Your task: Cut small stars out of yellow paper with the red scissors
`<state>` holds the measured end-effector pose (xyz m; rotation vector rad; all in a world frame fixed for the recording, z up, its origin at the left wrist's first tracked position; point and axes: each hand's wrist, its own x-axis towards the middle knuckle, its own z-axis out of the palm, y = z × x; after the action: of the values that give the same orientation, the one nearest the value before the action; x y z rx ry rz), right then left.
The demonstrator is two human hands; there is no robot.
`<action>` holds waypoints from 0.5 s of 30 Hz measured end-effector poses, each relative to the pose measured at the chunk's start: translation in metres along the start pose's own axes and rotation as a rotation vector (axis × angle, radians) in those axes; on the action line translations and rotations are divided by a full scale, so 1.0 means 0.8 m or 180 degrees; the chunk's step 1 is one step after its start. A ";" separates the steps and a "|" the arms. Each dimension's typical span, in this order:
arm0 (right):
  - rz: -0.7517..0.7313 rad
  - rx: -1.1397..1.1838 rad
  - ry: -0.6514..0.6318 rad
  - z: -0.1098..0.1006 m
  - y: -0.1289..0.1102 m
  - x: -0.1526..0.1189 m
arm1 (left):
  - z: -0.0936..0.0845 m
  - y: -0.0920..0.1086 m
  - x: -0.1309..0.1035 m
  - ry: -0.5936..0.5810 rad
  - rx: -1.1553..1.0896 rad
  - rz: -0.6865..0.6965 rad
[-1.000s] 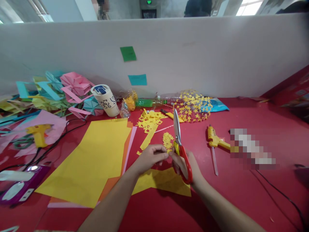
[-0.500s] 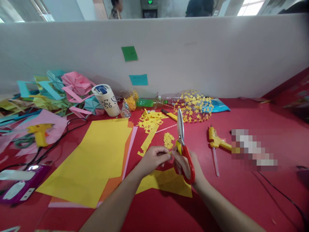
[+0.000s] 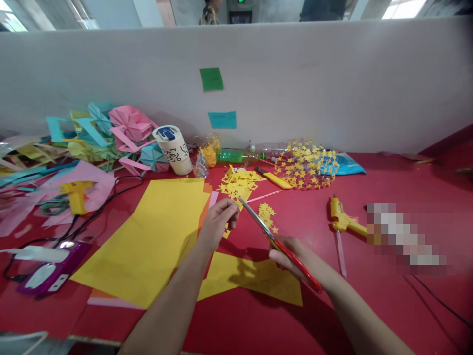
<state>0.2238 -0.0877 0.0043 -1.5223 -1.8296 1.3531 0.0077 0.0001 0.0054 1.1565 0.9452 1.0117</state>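
Note:
My right hand (image 3: 293,256) grips a pair of scissors (image 3: 264,228) with red and yellow handles. Their blades point up and left, with the tips close to my left hand (image 3: 221,222). The left fingers are pinched together over the strip of yellow paper; anything small between them is hidden. Just right of the blades lies a small heap of yellow paper stars (image 3: 266,214). Beyond the left hand is a pile of yellow star-punched scraps (image 3: 238,182). Below both hands lies a yellow paper sheet (image 3: 273,280), with their shadow on it.
Stacked yellow paper (image 3: 162,222) lies left. A cup (image 3: 173,150), green bottle (image 3: 231,156), yellow cutter (image 3: 278,180) and star-covered clear plastic (image 3: 306,165) stand or lie behind. Glue guns (image 3: 342,219) are at both sides. Folded paper shapes (image 3: 129,123) and a purple power strip (image 3: 55,268) sit left.
My hands have moved apart, the left one up and leftward to the scraps. The scissors have tipped from upright to slanting left. A star now lies at the lower edge of the star heap.

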 end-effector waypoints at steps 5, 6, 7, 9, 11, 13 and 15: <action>0.0110 0.0075 -0.0151 0.001 0.000 -0.001 | -0.003 0.002 0.001 0.0101 -0.0004 -0.0047; 0.0100 0.0067 -0.0141 0.002 0.000 -0.001 | -0.003 0.002 0.001 0.0098 0.0001 -0.0053; 0.0098 0.0082 -0.0134 0.002 0.001 -0.001 | -0.004 0.003 0.001 0.0090 0.0012 -0.0053; 0.0111 0.0161 -0.0141 0.003 0.001 -0.001 | -0.004 0.003 0.001 0.0054 0.0042 -0.0048; 0.0137 0.0255 -0.0158 0.003 0.001 -0.002 | -0.004 0.003 0.001 0.0026 0.0060 -0.0041; 0.0179 0.0318 -0.0174 0.004 0.002 -0.003 | -0.004 0.002 0.001 0.0022 0.0053 -0.0034; 0.0275 0.0363 -0.0143 0.006 0.002 -0.004 | -0.004 0.001 0.001 0.0026 0.0032 -0.0028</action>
<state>0.2222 -0.0924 0.0013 -1.5390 -1.6989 1.5162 0.0045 0.0016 0.0055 1.1565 0.9619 1.0064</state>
